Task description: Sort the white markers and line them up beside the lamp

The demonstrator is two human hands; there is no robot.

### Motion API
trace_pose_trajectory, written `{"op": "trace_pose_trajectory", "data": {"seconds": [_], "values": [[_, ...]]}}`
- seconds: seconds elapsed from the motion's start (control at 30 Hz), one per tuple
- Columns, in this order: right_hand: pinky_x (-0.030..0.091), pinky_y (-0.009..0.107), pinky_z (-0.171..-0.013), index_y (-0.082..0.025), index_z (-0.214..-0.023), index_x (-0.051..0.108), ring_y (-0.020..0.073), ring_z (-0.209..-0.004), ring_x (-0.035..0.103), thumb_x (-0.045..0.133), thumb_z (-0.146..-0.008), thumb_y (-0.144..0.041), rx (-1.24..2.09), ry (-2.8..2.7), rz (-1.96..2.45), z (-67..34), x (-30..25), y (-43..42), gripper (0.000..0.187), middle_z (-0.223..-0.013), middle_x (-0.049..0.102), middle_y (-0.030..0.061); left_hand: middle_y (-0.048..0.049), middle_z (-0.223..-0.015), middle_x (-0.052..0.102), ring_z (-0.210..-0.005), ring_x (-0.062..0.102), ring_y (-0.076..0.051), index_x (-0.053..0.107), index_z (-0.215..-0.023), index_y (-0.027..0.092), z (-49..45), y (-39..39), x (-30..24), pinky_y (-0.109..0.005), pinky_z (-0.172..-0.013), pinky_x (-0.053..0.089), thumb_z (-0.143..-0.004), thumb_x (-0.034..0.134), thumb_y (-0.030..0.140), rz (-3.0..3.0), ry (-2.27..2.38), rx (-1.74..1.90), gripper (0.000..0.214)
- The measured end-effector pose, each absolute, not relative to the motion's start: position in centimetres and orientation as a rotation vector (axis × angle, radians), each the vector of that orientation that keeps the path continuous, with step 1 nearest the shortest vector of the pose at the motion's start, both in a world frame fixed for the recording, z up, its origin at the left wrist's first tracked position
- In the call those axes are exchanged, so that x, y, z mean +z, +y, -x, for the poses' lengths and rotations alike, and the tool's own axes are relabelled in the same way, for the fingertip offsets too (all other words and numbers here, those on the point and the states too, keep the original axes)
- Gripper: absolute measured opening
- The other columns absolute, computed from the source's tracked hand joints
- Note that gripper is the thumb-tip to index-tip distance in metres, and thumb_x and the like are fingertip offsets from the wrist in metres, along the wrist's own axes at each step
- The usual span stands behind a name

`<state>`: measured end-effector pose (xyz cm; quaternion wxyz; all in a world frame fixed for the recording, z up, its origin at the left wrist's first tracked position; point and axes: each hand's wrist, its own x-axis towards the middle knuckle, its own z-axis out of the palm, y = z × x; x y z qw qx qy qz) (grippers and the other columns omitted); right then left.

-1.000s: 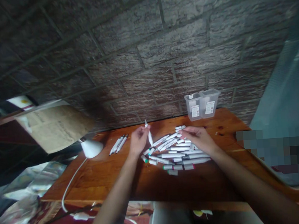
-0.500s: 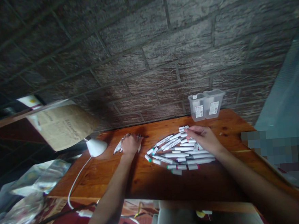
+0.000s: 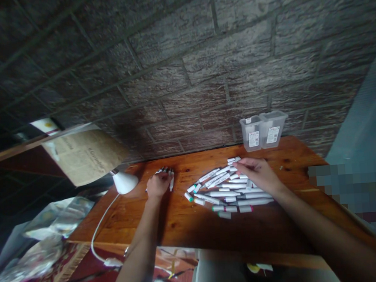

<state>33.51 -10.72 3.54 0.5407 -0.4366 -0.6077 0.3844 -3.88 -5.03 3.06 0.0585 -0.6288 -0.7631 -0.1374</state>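
Many white markers [image 3: 224, 194] are spread in a loose pile on the wooden desk [image 3: 181, 225], most of them lying at a shallow slant or nearly level, side by side and partly overlapped. Their slim barrels are broken by grey sections, and small dark lettering is printed along several; it is too small to be read. Short white caps are scattered around the edges of the pile: a green-ended cap [image 3: 188, 197] is seen at the left, a pink-ended cap [image 3: 246, 208] at the front, and a plain-looking cap [image 3: 224, 215] is set nearest the desk's front edge.

A smaller marker group [image 3: 172, 182], well apart to the left, is partly covered by the left hand [image 3: 158, 185]. Dark ends are shown beyond the knuckles. The left fingers are bent down over these markers; whether any is gripped cannot be told.

The right hand [image 3: 257, 174] is held over the pile's right side, with thumb and forefinger brought close together at white pieces there. Whether one is pinched cannot be told.
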Motion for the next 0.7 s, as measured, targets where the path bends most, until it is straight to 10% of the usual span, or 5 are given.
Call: {"op": "trace_pose_trajectory", "data": {"seconds": [0.2, 0.7], "values": [[0.048, 0.029, -0.064, -0.018, -0.078, 0.073, 0.0188, -0.07, 0.063, 0.063, -0.079, -0.056, 0.876, -1.485, 1.07, -33.6, 3.3, -10.7, 0.039, -0.073, 0.072, 0.0043, -0.013, -0.124, 0.063, -0.115, 0.054, -0.034, 0.069, -0.111, 0.022, 4.9, -4.9, 2.9, -0.042, -0.09, 0.045, -0.08, 0.057, 0.055, 1.609, -2.271, -0.504, 0.047], [0.047, 0.029, -0.065, -0.018, -0.075, 0.072, 0.0187, -0.07, 0.062, 0.061, -0.081, -0.056, 0.836, -1.525, 1.069, -33.5, 3.2, -10.7, 0.04, -0.074, 0.071, 0.0047, -0.0084, -0.113, 0.07, -0.101, 0.065, -0.026, 0.071, -0.111, 0.027, 5.5, -4.5, 2.5, -0.028, -0.079, 0.049, -0.085, 0.05, 0.057, 1.805, -2.343, -0.552, 0.045]]}}
